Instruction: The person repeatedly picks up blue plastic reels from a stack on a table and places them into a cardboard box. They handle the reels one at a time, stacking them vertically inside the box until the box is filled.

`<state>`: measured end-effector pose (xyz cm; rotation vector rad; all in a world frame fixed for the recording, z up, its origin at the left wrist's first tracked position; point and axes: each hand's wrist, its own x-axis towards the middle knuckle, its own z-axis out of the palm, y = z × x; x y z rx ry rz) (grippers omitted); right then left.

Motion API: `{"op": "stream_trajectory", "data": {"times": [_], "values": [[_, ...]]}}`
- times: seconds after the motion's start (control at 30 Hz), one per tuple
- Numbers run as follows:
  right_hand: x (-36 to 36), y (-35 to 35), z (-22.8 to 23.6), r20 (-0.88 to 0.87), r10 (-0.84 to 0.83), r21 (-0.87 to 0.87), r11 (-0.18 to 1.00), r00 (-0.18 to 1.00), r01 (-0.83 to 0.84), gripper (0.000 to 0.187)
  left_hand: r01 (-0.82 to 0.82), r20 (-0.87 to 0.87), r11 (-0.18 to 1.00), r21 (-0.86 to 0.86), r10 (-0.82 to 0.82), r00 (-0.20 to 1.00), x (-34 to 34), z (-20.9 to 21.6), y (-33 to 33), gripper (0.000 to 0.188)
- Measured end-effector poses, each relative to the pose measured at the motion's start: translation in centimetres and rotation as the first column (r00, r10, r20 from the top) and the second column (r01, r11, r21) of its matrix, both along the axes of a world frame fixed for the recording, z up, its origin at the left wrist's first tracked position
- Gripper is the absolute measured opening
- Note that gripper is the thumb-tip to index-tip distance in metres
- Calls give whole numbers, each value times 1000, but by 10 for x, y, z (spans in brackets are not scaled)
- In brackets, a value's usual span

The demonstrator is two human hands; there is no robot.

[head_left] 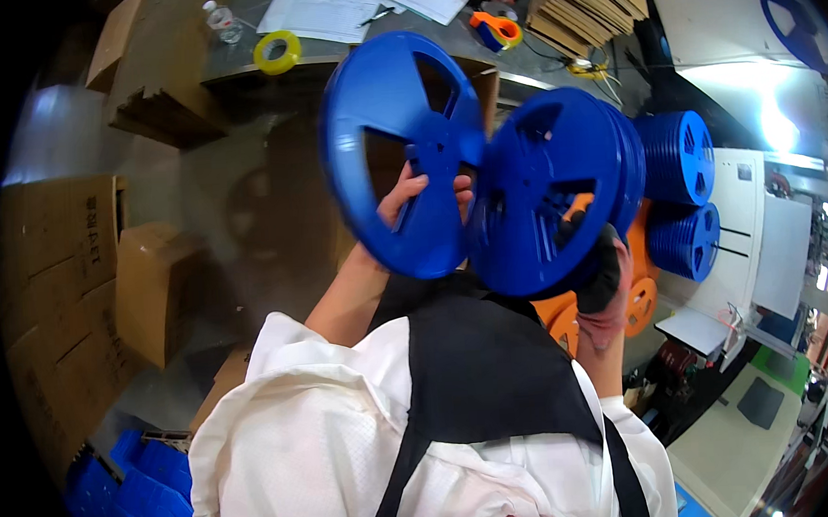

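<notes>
Two lots of blue plastic reels are held up in front of me. My left hand, bare, is closed on a round blue reel, its fingers passing through the cut-out openings near the hub. On the right, several more blue reels are stacked face to face and tilted. My right hand, in a pink and black glove, grips this stack at its lower right edge, with fingertips in an opening. The two lots meet or overlap at the middle; I cannot tell whether they touch.
A grey table ahead carries papers, yellow tape, a bottle and cardboard sheets. More blue reels hang on rods to the right, orange reels below. Cardboard boxes and blue bins stand left.
</notes>
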<state>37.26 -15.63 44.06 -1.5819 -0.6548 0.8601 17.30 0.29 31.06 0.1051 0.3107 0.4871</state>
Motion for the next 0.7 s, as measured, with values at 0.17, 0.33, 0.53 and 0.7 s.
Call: {"op": "stream_trajectory", "data": {"times": [0.17, 0.33, 0.53, 0.7], "values": [[21, -31, -19, -438, -145, 177, 954, 887, 244, 41, -89, 209, 987, -131, 115, 971, -22, 19, 1, 57], [46, -58, -29, -581, -49, 298, 916, 812, 269, 41, -126, 228, 976, -180, 166, 959, -31, 34, -4, 58], [69, -92, -37, -596, 117, 485, 841, 794, 240, 46, -189, 317, 979, -80, 205, 926, -40, 28, -5, 78], [42, -84, -23, -700, 132, 566, 701, 702, 433, 52, -310, 423, 951, -10, 285, 860, -66, 14, 11, 88]]}}
